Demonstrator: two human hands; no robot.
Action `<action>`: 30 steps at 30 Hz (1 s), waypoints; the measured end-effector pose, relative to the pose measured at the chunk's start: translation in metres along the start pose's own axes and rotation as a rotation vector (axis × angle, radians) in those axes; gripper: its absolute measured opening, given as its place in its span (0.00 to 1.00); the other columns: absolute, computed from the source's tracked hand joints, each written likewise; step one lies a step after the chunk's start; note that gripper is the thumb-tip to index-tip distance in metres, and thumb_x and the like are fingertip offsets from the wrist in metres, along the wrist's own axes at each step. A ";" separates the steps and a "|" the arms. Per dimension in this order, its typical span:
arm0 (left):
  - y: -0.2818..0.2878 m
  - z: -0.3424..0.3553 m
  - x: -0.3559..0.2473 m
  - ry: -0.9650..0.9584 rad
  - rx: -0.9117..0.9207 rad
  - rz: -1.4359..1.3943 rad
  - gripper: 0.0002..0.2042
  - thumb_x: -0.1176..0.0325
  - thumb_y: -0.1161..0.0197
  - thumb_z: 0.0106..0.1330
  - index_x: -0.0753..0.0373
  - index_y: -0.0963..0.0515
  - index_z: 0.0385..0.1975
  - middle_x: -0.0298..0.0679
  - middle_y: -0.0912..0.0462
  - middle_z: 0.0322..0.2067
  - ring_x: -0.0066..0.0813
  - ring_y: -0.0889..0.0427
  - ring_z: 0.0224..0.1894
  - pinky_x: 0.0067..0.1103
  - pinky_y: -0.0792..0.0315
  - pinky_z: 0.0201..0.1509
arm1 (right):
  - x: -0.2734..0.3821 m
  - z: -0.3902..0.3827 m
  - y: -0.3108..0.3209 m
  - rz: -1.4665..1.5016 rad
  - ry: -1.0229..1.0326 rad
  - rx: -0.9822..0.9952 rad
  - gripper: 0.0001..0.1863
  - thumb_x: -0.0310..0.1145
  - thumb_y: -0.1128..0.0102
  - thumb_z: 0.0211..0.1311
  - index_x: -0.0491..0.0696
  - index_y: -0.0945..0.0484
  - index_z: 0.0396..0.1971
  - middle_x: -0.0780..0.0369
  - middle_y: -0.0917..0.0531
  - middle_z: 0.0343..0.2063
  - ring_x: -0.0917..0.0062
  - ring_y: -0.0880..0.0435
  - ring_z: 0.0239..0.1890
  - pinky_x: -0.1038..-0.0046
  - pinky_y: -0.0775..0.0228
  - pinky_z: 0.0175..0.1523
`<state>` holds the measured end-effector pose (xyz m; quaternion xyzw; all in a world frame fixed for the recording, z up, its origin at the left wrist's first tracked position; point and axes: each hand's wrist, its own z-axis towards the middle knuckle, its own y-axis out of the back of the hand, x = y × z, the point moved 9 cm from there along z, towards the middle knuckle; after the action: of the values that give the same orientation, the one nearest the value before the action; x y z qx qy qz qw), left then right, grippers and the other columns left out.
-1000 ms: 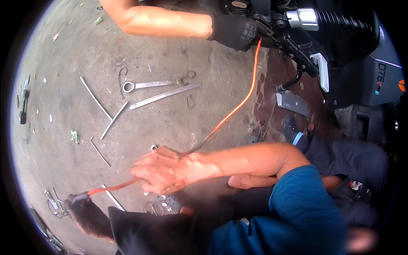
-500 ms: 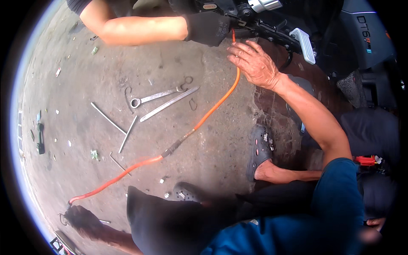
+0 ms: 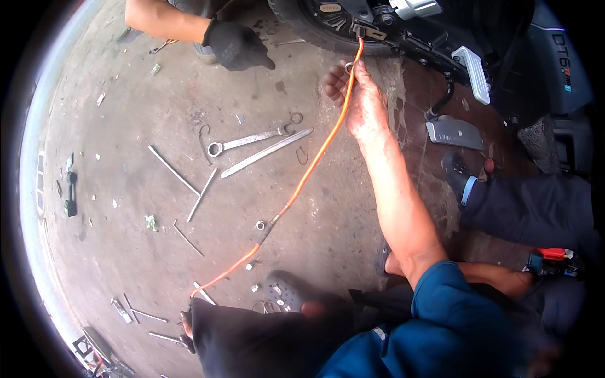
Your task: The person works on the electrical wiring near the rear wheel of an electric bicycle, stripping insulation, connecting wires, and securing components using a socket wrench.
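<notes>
My right hand (image 3: 356,104) is raised beneath the wheel (image 3: 309,25) of a dark motorbike, thumb against an orange hose (image 3: 329,138), fingers curled beside it; a small metal ring shows at the fingertips. The hose's upper end meets a metal fitting (image 3: 359,31) at the wheel. Its lower length runs through a dark joint to my left hand (image 3: 186,324), mostly hidden at the lower left behind dark cloth. A co-worker's black-gloved hand (image 3: 236,47) hangs left of the wheel, apart from the hose.
Wrenches (image 3: 246,142), a flat lever (image 3: 265,151), metal rods (image 3: 173,169) and a socket (image 3: 260,225) lie on the concrete floor (image 3: 126,233). The bike's footpeg (image 3: 471,72) and pedal (image 3: 454,132) are at right, above a shoed foot (image 3: 457,173). A red tool (image 3: 551,253) sits lower right.
My right hand has moved up the hose toward the wheel and turned over. The co-worker's gloved hand has drawn back leftward from the fitting. My left hand has slipped mostly behind the cloth.
</notes>
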<state>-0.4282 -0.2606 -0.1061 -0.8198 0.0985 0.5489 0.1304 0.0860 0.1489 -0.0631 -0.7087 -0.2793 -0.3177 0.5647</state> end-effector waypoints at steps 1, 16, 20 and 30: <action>0.003 0.000 0.003 0.012 -0.003 0.000 0.09 0.71 0.48 0.69 0.71 0.28 0.43 0.42 0.24 0.38 0.29 0.26 0.37 0.24 0.33 0.46 | 0.002 0.007 0.001 0.036 -0.010 0.012 0.16 0.45 0.50 0.69 0.47 0.26 0.41 0.59 0.20 0.38 0.69 0.18 0.42 0.69 0.24 0.47; 0.020 0.003 0.057 0.192 -0.015 -0.012 0.09 0.68 0.46 0.68 0.67 0.26 0.40 0.39 0.23 0.36 0.27 0.27 0.34 0.23 0.33 0.41 | 0.028 0.050 0.015 -0.078 -0.134 -0.166 0.11 0.41 0.44 0.65 0.50 0.24 0.36 0.60 0.18 0.38 0.70 0.19 0.40 0.68 0.27 0.43; 0.015 0.002 0.076 0.252 -0.006 -0.021 0.09 0.67 0.45 0.68 0.66 0.26 0.39 0.39 0.23 0.35 0.26 0.27 0.33 0.23 0.33 0.39 | 0.033 0.053 0.020 -0.174 -0.099 -0.192 0.10 0.42 0.41 0.64 0.51 0.23 0.35 0.62 0.17 0.33 0.71 0.19 0.33 0.66 0.27 0.38; 0.005 -0.006 0.104 0.366 0.006 -0.019 0.09 0.64 0.44 0.68 0.63 0.25 0.38 0.37 0.22 0.33 0.25 0.27 0.30 0.22 0.32 0.36 | 0.054 0.049 0.005 -0.495 -0.202 -0.206 0.18 0.48 0.39 0.60 0.47 0.23 0.37 0.61 0.17 0.34 0.71 0.19 0.36 0.68 0.28 0.42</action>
<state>-0.3847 -0.2688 -0.2002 -0.9064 0.1147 0.3891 0.1180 0.1310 0.1979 -0.0323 -0.7006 -0.4647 -0.4006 0.3642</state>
